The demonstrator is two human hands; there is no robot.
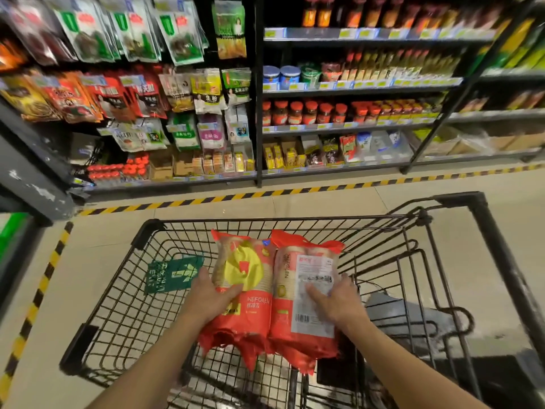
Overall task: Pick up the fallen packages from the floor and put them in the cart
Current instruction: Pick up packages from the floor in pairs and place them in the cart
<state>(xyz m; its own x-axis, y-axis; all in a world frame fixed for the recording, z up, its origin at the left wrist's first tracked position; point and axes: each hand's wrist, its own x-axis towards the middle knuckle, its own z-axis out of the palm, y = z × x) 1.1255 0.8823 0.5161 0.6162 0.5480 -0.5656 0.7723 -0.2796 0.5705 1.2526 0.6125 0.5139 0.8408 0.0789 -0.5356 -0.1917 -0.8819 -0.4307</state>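
Shop aisle: black metal shelves [259, 93] stocked with hanging packets [138, 95] and red-lidded jars [310, 113] — beige tile floor [97, 252] edged with yellow-black hazard tape [265, 194].

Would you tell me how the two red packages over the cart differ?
The left package shows a yellow circle; the right package shows a white label with a barcode. The left hand grips the left package's outer edge; the right hand holds the right package across its label. Both are red, side by side over the cart.
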